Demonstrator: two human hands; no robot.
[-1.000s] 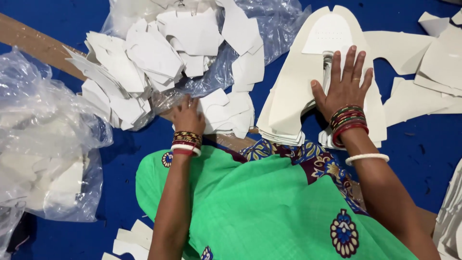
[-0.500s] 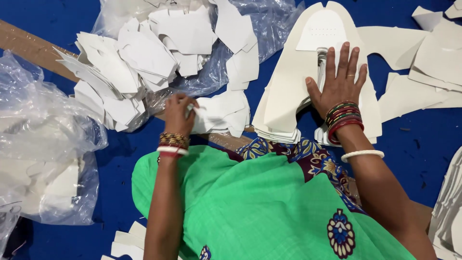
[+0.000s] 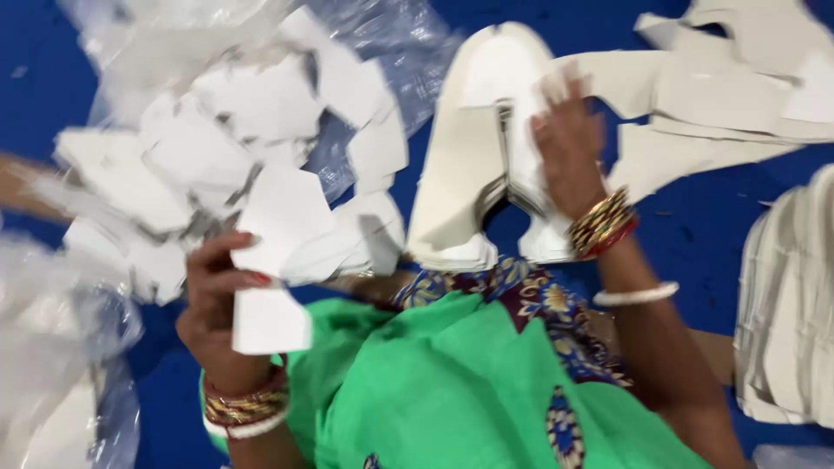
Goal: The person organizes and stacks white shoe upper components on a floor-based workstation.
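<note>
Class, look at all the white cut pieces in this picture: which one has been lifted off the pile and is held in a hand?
The small white piece pinched in the left hand, raised at lower left; the others lie in heaps.

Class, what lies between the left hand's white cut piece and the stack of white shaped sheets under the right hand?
In the head view, overlapping loose white pieces fill that stretch.

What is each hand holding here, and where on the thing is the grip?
The left hand pinches a small white cut card piece around its middle. The right hand grips nothing; it lies flat on a stack of white shaped card sheets.
</note>
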